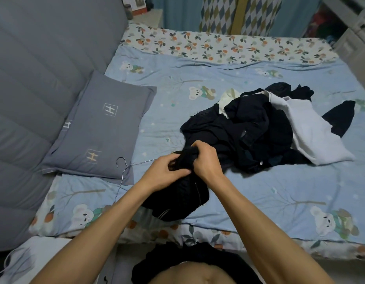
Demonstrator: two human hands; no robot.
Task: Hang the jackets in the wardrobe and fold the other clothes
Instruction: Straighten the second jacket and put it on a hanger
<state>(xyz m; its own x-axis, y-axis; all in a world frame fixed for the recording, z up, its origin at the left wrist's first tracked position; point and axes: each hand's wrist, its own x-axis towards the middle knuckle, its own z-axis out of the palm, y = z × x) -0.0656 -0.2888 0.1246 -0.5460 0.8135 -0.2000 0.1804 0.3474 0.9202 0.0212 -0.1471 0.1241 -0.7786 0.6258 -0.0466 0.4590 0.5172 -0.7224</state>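
Observation:
A black garment (pixel 177 198) hangs bunched over the near part of the bed. My left hand (pixel 165 173) and my right hand (pixel 204 158) both grip its gathered top, close together. A thin wire hanger (pixel 124 167) lies beside it on the left, its hook resting on the pillow's corner and part of it hidden under the garment. Further right lies a pile of dark clothes (pixel 243 132) with a white garment (pixel 312 132) spread across its right side.
The bed (pixel 279 193) has a blue bear-print cover. A grey pillow (pixel 99 128) leans at the left against a grey padded headboard (pixel 44 78). Patterned curtains (pixel 238 15) and a white cabinet (pixel 355 37) stand beyond the far edge.

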